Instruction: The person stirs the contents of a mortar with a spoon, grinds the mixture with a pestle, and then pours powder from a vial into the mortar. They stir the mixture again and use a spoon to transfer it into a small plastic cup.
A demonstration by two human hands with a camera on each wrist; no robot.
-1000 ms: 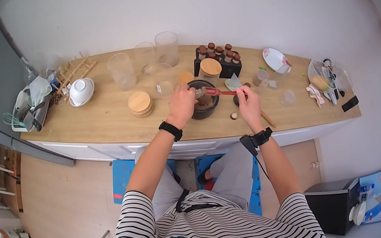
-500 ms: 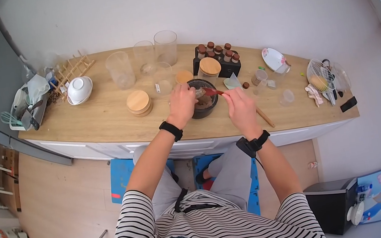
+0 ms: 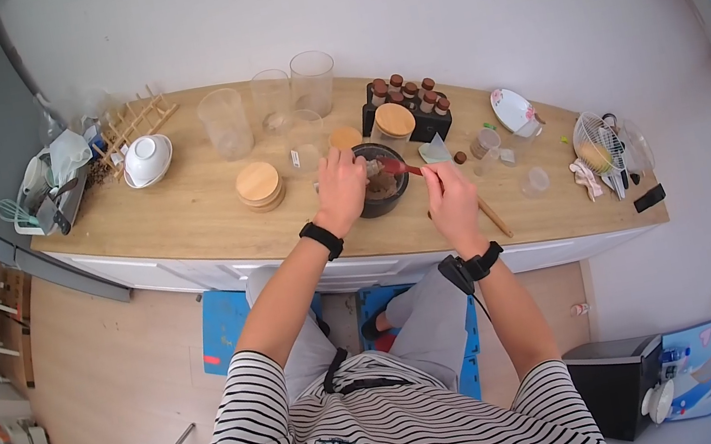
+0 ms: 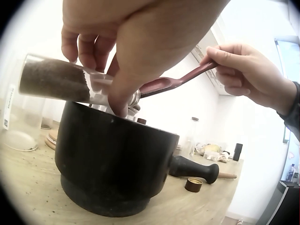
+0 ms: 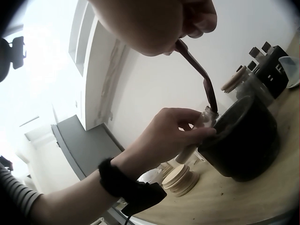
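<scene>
My left hand (image 3: pixel 343 190) grips a small glass jar (image 4: pixel 56 80) near its neck, tilted almost level over the black mortar (image 4: pixel 112 159). Brown powder fills much of the jar. My right hand (image 3: pixel 454 205) pinches the handle of a dark red spoon (image 4: pixel 185 78), whose bowl end is at the jar's mouth. In the right wrist view the spoon's tip (image 5: pixel 211 101) meets the jar's opening (image 5: pixel 211 112). Brown powder (image 3: pixel 380 185) lies inside the mortar. A black pestle (image 4: pixel 194 168) and a small brown cap (image 4: pixel 193 184) are beside the mortar.
Behind the mortar stand a black rack of brown-capped jars (image 3: pixel 423 122) and a wooden-lidded jar (image 3: pixel 394 121). Tall clear containers (image 3: pixel 226 126) and a wooden-lidded jar (image 3: pixel 260 184) are to the left. A wire basket (image 3: pixel 594 142) sits at the right.
My right hand has moved left and slightly down, bringing the spoon closer to the jar and over the mortar. My left hand keeps its grip on the jar, almost in place.
</scene>
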